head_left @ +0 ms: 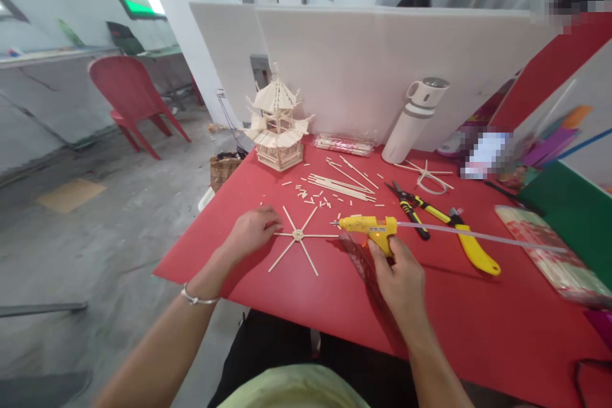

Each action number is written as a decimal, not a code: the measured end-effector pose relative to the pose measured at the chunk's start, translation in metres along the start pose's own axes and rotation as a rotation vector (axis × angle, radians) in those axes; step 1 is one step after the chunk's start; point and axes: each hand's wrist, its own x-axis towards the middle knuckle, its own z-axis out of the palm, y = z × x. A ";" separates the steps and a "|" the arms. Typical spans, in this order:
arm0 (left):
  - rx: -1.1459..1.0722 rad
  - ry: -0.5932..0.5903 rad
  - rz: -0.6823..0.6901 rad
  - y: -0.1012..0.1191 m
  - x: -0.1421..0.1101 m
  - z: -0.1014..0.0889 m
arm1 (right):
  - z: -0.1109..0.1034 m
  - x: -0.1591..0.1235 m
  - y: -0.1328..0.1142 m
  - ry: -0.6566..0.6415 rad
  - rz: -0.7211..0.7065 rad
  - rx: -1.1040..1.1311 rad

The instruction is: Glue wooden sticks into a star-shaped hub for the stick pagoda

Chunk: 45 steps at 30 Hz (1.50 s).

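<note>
A star-shaped frame of thin wooden sticks (298,235) lies flat on the red tabletop, its spokes running out from a small hub. My left hand (255,228) is closed at the frame's left spoke, and the fingers hide that spoke's outer end. In my right hand (400,271) is a yellow hot glue gun (370,227), gripped by its handle. The gun's nozzle points left, just above the tip of the right spoke. A long translucent glue stick (478,237) sticks out of its back.
Behind stand a wooden stick pagoda (278,124) and a white flask (414,121). Loose sticks (339,186) and cut bits lie before them. Yellow-black pliers (410,209), larger yellow-handled cutters (471,245) and a bag of sticks (549,252) are at right. A white panel (335,70) borders the back.
</note>
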 end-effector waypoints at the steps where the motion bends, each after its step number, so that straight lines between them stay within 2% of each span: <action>1: -0.022 0.020 0.007 0.000 0.008 -0.001 | 0.001 0.003 0.000 -0.006 0.007 0.001; 5: 0.050 0.041 0.084 0.005 0.048 0.003 | 0.010 0.010 0.001 -0.025 0.042 0.019; 8: 0.086 0.010 0.139 0.013 0.076 0.011 | 0.019 0.011 0.005 -0.003 0.060 0.025; 13: 0.157 -0.074 0.200 0.028 0.103 0.024 | 0.023 0.008 0.013 -0.025 0.069 0.037; 16: 0.181 -0.070 0.188 0.028 0.104 0.025 | 0.021 0.008 0.013 -0.043 0.079 0.045; 20: 0.176 -0.002 0.140 0.017 0.095 0.021 | 0.019 0.009 0.012 -0.056 0.084 0.045; 24: 0.150 0.000 0.122 0.008 0.093 0.021 | 0.022 0.009 0.012 -0.071 0.099 0.057; 29: 0.162 -0.058 0.165 0.016 0.106 0.034 | 0.025 0.008 0.015 -0.054 0.079 0.063; 34: 0.171 -0.065 0.134 0.016 0.113 0.047 | 0.024 0.008 0.016 -0.076 0.069 0.069; 38: 0.122 -0.023 0.093 0.011 0.103 0.046 | 0.023 0.008 0.013 -0.059 0.064 0.074; 45: 0.085 0.058 0.006 -0.002 0.081 0.033 | 0.027 0.006 0.016 -0.046 0.027 0.069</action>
